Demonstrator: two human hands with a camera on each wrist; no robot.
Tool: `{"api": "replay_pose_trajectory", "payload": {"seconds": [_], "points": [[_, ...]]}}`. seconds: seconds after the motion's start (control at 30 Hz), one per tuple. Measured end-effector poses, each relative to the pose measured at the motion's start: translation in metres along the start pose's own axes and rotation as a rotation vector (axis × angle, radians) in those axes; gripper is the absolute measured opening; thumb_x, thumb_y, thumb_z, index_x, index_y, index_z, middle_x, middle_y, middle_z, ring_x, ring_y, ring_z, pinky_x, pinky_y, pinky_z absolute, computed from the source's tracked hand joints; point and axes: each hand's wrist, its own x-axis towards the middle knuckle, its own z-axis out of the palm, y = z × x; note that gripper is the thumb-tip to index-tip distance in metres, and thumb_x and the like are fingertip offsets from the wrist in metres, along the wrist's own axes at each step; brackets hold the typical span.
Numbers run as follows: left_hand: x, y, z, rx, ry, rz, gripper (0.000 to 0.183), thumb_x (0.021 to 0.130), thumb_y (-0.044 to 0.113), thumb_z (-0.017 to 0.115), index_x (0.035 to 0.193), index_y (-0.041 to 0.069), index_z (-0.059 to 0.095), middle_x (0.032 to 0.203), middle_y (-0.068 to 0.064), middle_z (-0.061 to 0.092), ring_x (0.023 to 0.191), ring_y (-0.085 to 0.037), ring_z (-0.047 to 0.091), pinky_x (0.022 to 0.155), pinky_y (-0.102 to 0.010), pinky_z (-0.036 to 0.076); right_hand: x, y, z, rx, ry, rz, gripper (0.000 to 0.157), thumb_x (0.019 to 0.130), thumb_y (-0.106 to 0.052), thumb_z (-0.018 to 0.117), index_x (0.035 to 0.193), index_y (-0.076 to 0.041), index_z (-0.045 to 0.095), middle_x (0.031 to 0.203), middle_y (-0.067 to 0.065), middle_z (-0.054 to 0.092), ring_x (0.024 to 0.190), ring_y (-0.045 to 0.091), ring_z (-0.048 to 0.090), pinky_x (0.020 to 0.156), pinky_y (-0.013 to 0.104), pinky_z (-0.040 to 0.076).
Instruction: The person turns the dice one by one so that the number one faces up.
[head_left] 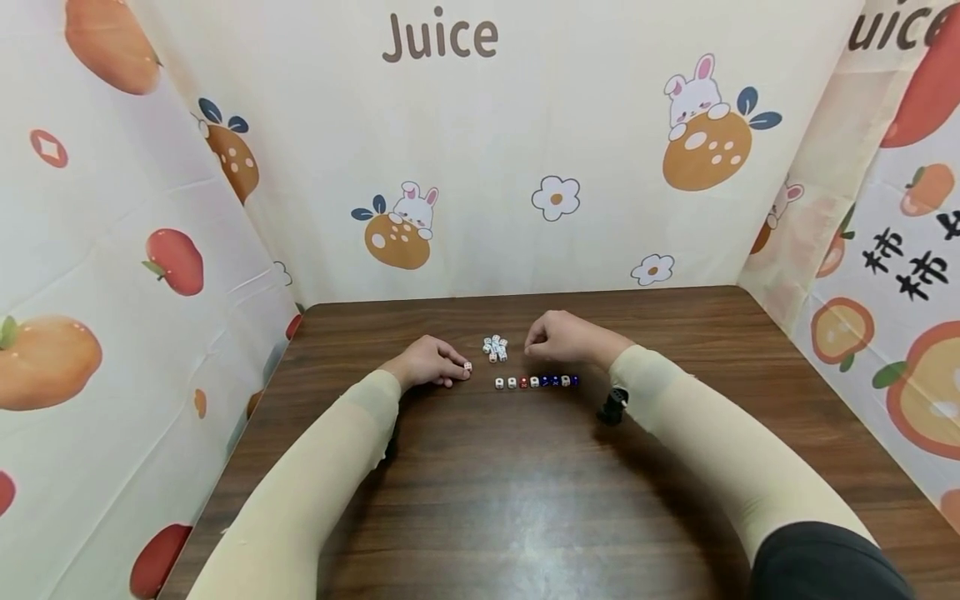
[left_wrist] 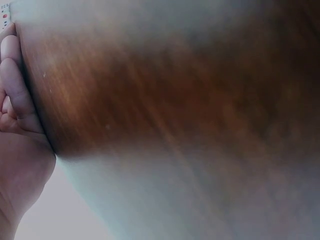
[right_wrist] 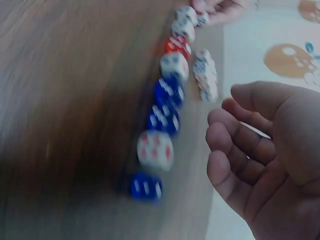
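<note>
Left hand (head_left: 433, 361) pinches die (head_left: 468, 367), right hand (head_left: 564, 336) loosely curled.

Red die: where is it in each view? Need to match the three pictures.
Head: red die just below and right of centre, third from left in the row.
Left wrist: not in it.
Right wrist: red die near the top, just right of centre, third from top in the row.
Shared landmark: left hand, in all three; left edge in left wrist, top edge in right wrist.
</note>
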Motion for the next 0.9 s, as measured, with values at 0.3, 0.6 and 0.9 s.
{"api": "replay_pose_trajectory", "payload": {"seconds": [0.3,0.6,0.9], "points": [[0.002,0.0,0.0,-0.005,0.003,0.003,0.022,0.096,0.021,0.094,0.115,0.01,0.09,0.106,-0.005,0.087,0.067,-0.007,0.071,0.066,-0.023,0.059,0.032,-0.007,0.026,0.022,0.014,0.085,0.035,0.114,-0.032,0.07,0.088,-0.016,0.085,0.073,-0.002,0.075,0.066,0.013,0.067,0.077,0.032,0.058],[0.004,0.0,0.002,-0.006,-0.005,-0.001,0.022,0.096,0.022,0.094,0.115,0.011,0.09,0.105,-0.004,0.086,0.068,-0.007,0.071,0.067,-0.023,0.059,0.036,-0.01,0.034,0.053,0.036,0.143,0.029,0.11,-0.032,0.077,0.088,-0.018,0.089,0.075,-0.003,0.078,0.069,0.013,0.069,0.075,0.031,0.059],[0.0,0.004,0.001,0.01,0.005,-0.001,0.022,0.097,0.022,0.093,0.115,0.01,0.09,0.102,-0.003,0.086,0.068,-0.007,0.07,0.066,-0.023,0.058,0.034,-0.005,0.035,0.035,0.03,0.105,0.022,0.107,-0.033,0.083,0.09,-0.022,0.09,0.077,-0.005,0.079,0.071,0.011,0.068,0.081,0.033,0.059]]}}
